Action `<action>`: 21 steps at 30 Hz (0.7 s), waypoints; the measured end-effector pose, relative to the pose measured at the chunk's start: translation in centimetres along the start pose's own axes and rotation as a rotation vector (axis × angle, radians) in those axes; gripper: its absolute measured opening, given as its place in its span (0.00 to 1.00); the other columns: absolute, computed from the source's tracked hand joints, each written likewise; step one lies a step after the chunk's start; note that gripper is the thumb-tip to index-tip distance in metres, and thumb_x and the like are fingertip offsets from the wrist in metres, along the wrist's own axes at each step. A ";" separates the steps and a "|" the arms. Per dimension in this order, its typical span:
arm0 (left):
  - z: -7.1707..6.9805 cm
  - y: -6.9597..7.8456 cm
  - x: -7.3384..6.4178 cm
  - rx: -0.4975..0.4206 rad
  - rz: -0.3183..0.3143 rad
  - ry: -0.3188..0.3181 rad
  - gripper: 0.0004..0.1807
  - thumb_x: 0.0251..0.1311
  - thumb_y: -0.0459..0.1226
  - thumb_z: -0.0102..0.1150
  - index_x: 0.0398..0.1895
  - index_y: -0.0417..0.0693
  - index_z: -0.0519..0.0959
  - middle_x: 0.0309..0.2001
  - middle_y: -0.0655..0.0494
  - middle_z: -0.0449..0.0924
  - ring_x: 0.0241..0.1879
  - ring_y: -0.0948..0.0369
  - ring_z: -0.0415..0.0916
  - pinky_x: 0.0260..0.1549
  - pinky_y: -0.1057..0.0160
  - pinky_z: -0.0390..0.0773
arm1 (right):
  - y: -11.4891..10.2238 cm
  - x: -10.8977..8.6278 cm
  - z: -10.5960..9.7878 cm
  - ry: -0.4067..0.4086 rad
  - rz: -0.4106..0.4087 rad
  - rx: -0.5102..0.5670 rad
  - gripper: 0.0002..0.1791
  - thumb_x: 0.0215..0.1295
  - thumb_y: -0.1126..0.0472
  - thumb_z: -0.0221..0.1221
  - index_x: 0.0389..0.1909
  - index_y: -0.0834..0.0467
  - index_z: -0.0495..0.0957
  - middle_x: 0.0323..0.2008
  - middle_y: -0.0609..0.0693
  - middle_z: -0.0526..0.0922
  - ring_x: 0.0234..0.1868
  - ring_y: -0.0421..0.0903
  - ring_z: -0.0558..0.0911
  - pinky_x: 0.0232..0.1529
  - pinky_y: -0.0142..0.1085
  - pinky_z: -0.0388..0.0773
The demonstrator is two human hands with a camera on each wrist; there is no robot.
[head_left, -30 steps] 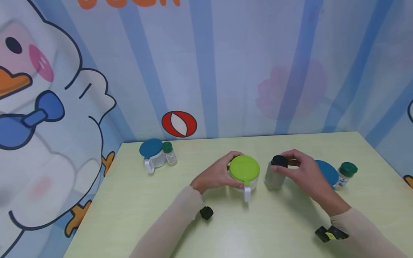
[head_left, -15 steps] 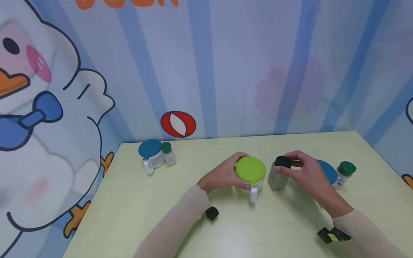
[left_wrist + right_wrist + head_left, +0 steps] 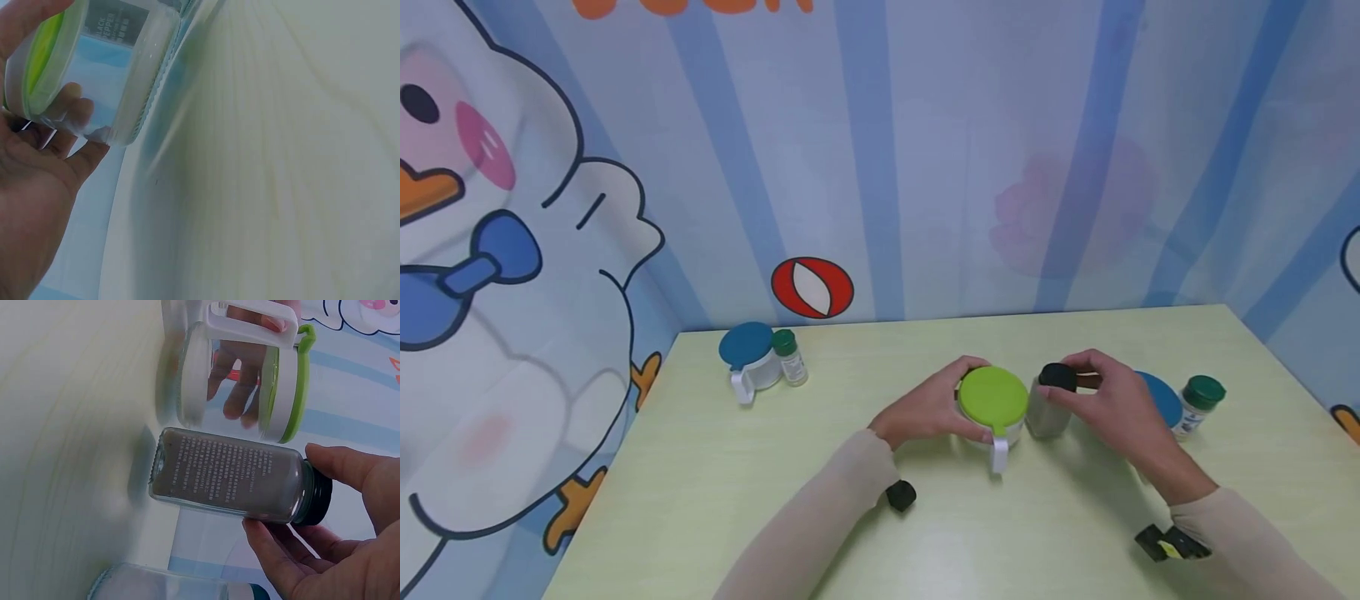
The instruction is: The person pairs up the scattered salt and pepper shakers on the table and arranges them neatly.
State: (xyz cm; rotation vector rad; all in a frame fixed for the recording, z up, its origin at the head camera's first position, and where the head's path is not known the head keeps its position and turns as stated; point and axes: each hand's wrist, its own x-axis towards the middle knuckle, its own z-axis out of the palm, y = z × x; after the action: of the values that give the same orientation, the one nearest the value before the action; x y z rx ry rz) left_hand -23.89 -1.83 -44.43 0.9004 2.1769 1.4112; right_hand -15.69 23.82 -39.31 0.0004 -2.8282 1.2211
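Note:
My left hand (image 3: 936,408) grips a clear seasoning jar (image 3: 992,398) from its left side, thumb in front and fingers behind. The jar has a lime-green lid, a white collar and a white handle pointing toward me. Just right of it stands a squarish glass black pepper bottle (image 3: 1048,418) with a black cap. My right hand (image 3: 1112,408) pinches this bottle at its cap and neck. In the right wrist view, fine print covers the bottle's (image 3: 219,475) side, and the jar (image 3: 194,403) is close beside it. Through the jar, the left wrist view shows the words "black pepper".
Behind my right hand is a blue-lidded container (image 3: 1163,400), partly hidden, beside a green-capped bottle (image 3: 1201,406). At the back left, a blue-lidded jar (image 3: 752,358) stands next to a small green-capped bottle (image 3: 792,360). A printed cloth backdrop (image 3: 925,167) rises behind the table (image 3: 850,358).
The left hand has moved the green-lidded jar rightward, narrowing the gap to the black pepper bottle. My right hand keeps its hold on the bottle, which has shifted only slightly right.

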 end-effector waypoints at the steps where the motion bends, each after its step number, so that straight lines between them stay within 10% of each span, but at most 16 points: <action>1: 0.1 0.0 0.1 -0.001 0.002 -0.003 0.49 0.43 0.41 0.84 0.69 0.63 0.64 0.59 0.68 0.73 0.57 0.66 0.73 0.63 0.60 0.71 | 0.0 0.0 0.0 0.000 0.001 -0.009 0.39 0.63 0.36 0.65 0.62 0.62 0.72 0.59 0.64 0.78 0.62 0.64 0.78 0.56 0.59 0.77; 21: 1.0 -0.3 1.5 -0.019 0.046 -0.061 0.48 0.43 0.39 0.84 0.68 0.62 0.66 0.58 0.67 0.74 0.56 0.66 0.73 0.60 0.64 0.73 | -0.3 -0.2 -0.7 0.020 0.016 -0.144 0.38 0.63 0.37 0.66 0.59 0.64 0.73 0.57 0.67 0.80 0.57 0.65 0.81 0.45 0.53 0.83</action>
State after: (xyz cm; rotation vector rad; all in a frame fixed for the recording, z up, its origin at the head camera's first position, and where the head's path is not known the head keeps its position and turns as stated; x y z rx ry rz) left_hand -24.46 -0.19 -45.03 0.9790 2.1073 1.4050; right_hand -15.48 24.08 -38.61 -0.0415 -2.8973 1.0109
